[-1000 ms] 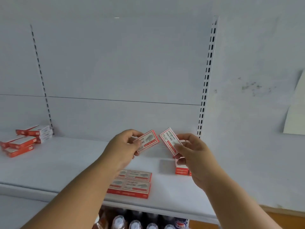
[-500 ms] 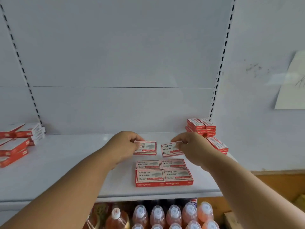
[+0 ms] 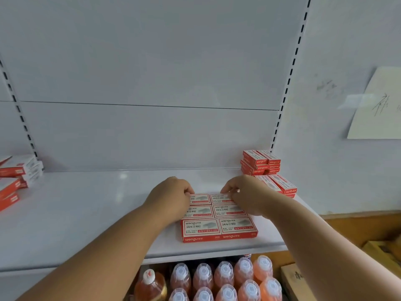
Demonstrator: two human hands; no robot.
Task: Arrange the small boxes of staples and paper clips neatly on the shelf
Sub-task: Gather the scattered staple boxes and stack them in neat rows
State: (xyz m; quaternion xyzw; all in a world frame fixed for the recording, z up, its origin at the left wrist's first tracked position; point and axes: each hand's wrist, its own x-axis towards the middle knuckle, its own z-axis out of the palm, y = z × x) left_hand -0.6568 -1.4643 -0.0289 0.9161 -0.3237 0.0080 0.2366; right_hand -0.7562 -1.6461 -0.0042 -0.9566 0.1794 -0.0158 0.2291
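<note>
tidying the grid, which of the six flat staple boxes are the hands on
The back row: the left hand grips the back-left box, the right hand the back-right box.

Staple boxes (image 3: 219, 229): printed card, slight sheen. Shelf (image 3: 86, 209): smooth white, glossy, reflects light. Bottles (image 3: 224, 276): clear plastic, matt caps. Wall sheet (image 3: 377, 109): matt paper.

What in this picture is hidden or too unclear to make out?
- Head view: the left hand covers part of the back-left staple box.
- The right hand covers an edge of the back-right staple box.
- Box stacks at far left are cut off by the picture edge.
- The small print on the boxes is too small to read.
</note>
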